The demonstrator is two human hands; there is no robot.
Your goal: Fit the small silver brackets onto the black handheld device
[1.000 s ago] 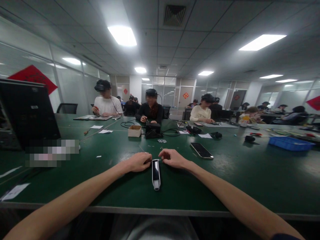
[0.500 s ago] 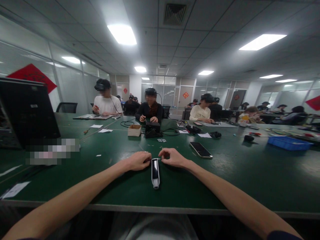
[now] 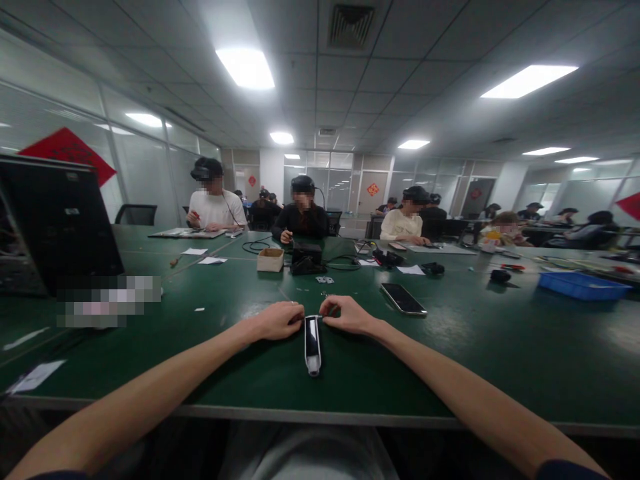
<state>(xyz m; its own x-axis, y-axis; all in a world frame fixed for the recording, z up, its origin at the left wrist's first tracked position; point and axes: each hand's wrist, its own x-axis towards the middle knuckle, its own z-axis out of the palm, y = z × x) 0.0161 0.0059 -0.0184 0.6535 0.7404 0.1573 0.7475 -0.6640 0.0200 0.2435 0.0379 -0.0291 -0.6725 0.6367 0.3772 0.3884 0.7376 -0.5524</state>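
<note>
A slim black and silver device (image 3: 313, 345) lies lengthwise on the green table (image 3: 450, 360), pointing away from me. My left hand (image 3: 277, 321) rests curled against the left of its far end, fingers closed. My right hand (image 3: 347, 315) is at the right of that same end, fingers pinched together on something too small to make out.
A smartphone (image 3: 403, 299) lies face up to the right. Beyond are a small cardboard box (image 3: 270, 259), a black device with cables (image 3: 306, 259), and a blue tray (image 3: 580, 285). A black monitor (image 3: 55, 223) stands at left. Several people sit across the table.
Both hands stay at the device's far end with almost no motion; the view has shifted very slightly.
</note>
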